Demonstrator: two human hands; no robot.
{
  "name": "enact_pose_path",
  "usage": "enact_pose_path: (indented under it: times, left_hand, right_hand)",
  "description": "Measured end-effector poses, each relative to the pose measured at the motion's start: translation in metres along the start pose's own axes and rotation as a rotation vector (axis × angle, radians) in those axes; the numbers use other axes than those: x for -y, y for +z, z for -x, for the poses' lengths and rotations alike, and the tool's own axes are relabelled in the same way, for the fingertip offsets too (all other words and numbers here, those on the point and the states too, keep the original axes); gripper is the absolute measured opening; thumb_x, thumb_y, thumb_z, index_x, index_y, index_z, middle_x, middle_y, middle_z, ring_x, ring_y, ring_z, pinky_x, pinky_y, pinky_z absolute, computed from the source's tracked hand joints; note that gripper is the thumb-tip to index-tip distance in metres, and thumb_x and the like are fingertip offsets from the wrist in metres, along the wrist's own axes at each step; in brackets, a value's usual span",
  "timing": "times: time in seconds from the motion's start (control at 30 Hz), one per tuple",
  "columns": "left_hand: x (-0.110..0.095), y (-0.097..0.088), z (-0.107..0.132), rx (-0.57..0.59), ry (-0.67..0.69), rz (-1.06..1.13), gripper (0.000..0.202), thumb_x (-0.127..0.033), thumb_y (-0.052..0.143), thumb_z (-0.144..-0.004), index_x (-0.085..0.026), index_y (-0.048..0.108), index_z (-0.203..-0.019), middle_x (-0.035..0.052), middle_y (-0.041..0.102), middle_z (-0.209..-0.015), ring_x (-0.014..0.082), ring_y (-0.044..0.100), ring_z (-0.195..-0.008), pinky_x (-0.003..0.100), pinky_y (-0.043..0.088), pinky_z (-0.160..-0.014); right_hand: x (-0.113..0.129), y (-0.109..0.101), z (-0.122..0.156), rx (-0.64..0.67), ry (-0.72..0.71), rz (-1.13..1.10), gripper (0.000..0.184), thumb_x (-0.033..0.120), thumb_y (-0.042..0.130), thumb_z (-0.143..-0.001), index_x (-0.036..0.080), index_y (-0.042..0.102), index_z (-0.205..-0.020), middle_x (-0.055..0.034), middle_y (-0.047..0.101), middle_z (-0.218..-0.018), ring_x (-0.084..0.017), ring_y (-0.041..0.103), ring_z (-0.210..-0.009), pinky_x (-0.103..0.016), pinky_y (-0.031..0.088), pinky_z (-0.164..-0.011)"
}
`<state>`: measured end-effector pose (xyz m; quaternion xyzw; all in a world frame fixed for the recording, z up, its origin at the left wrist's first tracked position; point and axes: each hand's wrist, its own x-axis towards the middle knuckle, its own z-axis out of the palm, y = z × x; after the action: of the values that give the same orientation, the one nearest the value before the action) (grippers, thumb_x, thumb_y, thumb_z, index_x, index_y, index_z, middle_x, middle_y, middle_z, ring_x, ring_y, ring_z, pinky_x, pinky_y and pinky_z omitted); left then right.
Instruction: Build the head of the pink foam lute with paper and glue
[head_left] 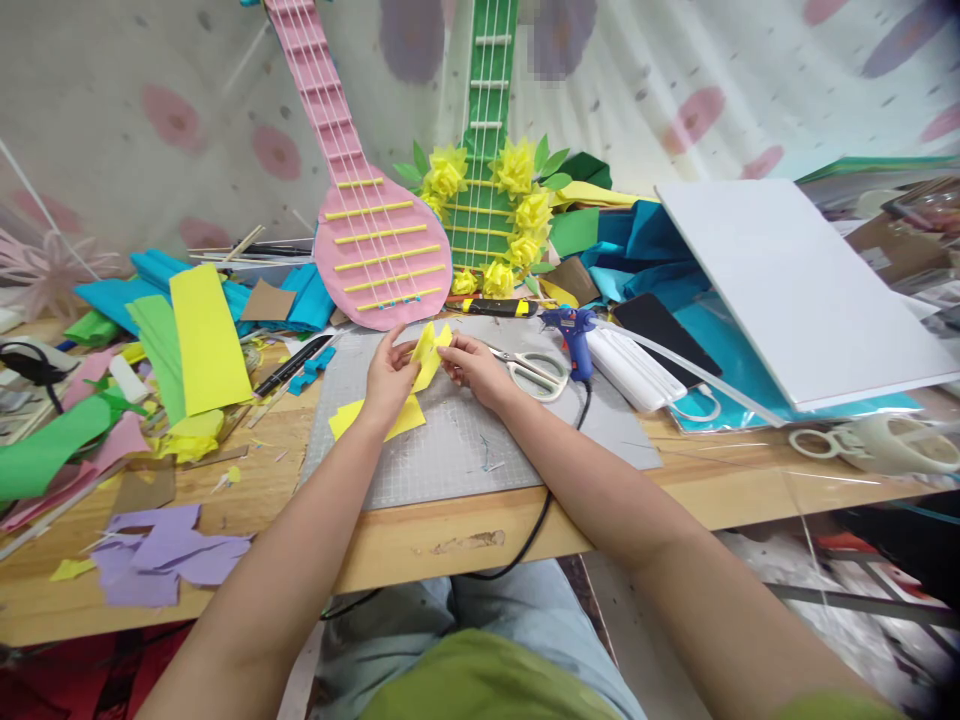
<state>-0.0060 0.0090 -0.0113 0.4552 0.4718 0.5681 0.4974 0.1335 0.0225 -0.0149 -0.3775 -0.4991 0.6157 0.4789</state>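
Note:
Over the grey cutting mat (pixel 465 460), both hands are closed on one folded piece of yellow paper (pixel 427 358). My left hand (pixel 388 375) grips its left side, while my right hand (pixel 474 368) pinches the right edge. Beneath my left wrist lie flat yellow paper pieces (pixel 405 420). Scissors (pixel 534 372) rest just right of my right hand, and a blue glue gun (pixel 574 340) is beyond them. Behind the hands stand a pink paper instrument (pixel 382 250) with yellow bars and a green one (pixel 480 190) trimmed with yellow paper flowers (pixel 517 165).
At left, yellow crepe paper (pixel 210 340), green strips (pixel 56 445) and purple scraps (pixel 165 550) cover the table. A large white board (pixel 802 280) leans at right, near a tape roll (pixel 900 443). The glue gun's black cord (pixel 544 520) hangs over the front edge.

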Motion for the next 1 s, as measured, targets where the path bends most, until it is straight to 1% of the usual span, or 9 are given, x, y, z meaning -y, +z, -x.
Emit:
enact_pose_path:
  times: [0.07, 0.2, 0.27, 0.37, 0.43, 0.53, 0.7, 0.83, 1.0]
  left_hand:
    - [0.001, 0.0, -0.001, -0.015, -0.01, 0.001, 0.06, -0.007, 0.062, -0.062, -0.022, 0.05, -0.119, 0.0072, 0.063, -0.108, 0.0153, 0.062, -0.093, 0.025, 0.046, -0.079]
    - [0.002, 0.001, 0.0, 0.008, 0.014, -0.084, 0.04, -0.01, 0.065, -0.061, -0.018, 0.059, -0.1, 0.0069, 0.066, -0.1, 0.0174, 0.061, -0.095, 0.029, 0.045, -0.085]
    - [0.0, 0.002, 0.002, 0.038, 0.037, -0.112, 0.031, -0.015, 0.068, -0.062, -0.017, 0.062, -0.092, 0.0065, 0.066, -0.099, 0.0181, 0.06, -0.095, 0.03, 0.044, -0.087]
    - [-0.001, 0.003, 0.003, 0.046, 0.018, -0.096, 0.024, -0.03, 0.067, -0.068, -0.016, 0.065, -0.087, 0.0062, 0.067, -0.096, 0.0186, 0.06, -0.093, 0.029, 0.045, -0.085]
    - [0.0, 0.002, 0.003, 0.018, -0.01, -0.074, 0.025, -0.036, 0.065, -0.07, -0.016, 0.066, -0.085, 0.0058, 0.067, -0.092, 0.0181, 0.06, -0.09, 0.028, 0.045, -0.081]
    - [0.002, 0.001, 0.001, 0.004, -0.034, -0.06, 0.024, -0.032, 0.068, -0.065, -0.016, 0.066, -0.083, 0.0047, 0.067, -0.087, 0.0161, 0.06, -0.084, 0.026, 0.045, -0.077]
    - [-0.003, 0.001, 0.004, 0.011, -0.114, -0.023, 0.036, -0.032, 0.074, -0.058, -0.016, 0.065, -0.089, 0.0044, 0.068, -0.081, 0.0144, 0.061, -0.075, 0.026, 0.046, -0.07]
    - [-0.008, 0.001, 0.006, -0.027, -0.148, -0.005, 0.043, -0.031, 0.077, -0.053, -0.015, 0.065, -0.092, 0.0061, 0.068, -0.083, 0.0163, 0.063, -0.076, 0.027, 0.046, -0.068]
    - [-0.01, 0.001, 0.006, -0.028, -0.155, 0.025, 0.042, -0.027, 0.077, -0.054, -0.012, 0.066, -0.091, 0.0088, 0.07, -0.083, 0.0173, 0.064, -0.074, 0.027, 0.047, -0.066]
  right_hand:
    - [0.001, 0.002, 0.001, 0.007, 0.01, 0.044, 0.024, 0.038, 0.062, -0.066, 0.019, 0.047, -0.063, 0.0055, 0.051, -0.056, -0.004, 0.039, -0.043, -0.018, 0.027, -0.04]
    - [0.0, 0.005, 0.0, -0.062, -0.003, 0.229, 0.014, 0.027, 0.059, -0.067, 0.019, 0.049, -0.061, 0.0055, 0.053, -0.053, -0.006, 0.041, -0.043, -0.018, 0.029, -0.039]
    - [-0.001, 0.005, -0.002, -0.098, 0.011, 0.267, 0.011, 0.023, 0.057, -0.068, 0.019, 0.05, -0.062, 0.0058, 0.053, -0.052, -0.006, 0.041, -0.042, -0.018, 0.029, -0.038]
    - [-0.003, 0.004, -0.004, -0.139, 0.063, 0.224, 0.011, 0.021, 0.057, -0.07, 0.019, 0.048, -0.064, 0.0061, 0.054, -0.051, -0.005, 0.042, -0.039, -0.018, 0.03, -0.036]
    - [-0.003, 0.003, -0.004, -0.154, 0.079, 0.174, 0.014, 0.022, 0.058, -0.07, 0.02, 0.045, -0.066, 0.0064, 0.054, -0.051, -0.005, 0.042, -0.038, -0.017, 0.031, -0.036]
    - [-0.002, 0.001, -0.004, -0.154, 0.066, 0.116, 0.018, 0.027, 0.061, -0.069, 0.019, 0.044, -0.066, 0.006, 0.057, -0.054, -0.004, 0.044, -0.04, -0.015, 0.032, -0.036]
    - [0.003, 0.0, -0.001, -0.129, 0.052, 0.076, 0.018, 0.031, 0.062, -0.068, 0.018, 0.05, -0.069, 0.0033, 0.062, -0.063, -0.004, 0.047, -0.043, -0.014, 0.034, -0.037]
    - [0.003, 0.0, 0.0, -0.096, 0.043, 0.087, 0.017, 0.031, 0.062, -0.068, 0.018, 0.051, -0.067, 0.0035, 0.061, -0.061, -0.003, 0.045, -0.043, -0.014, 0.032, -0.037]
    - [0.001, 0.001, -0.001, -0.06, 0.037, 0.091, 0.018, 0.032, 0.062, -0.067, 0.018, 0.051, -0.067, 0.004, 0.06, -0.06, -0.003, 0.045, -0.043, -0.015, 0.032, -0.037]
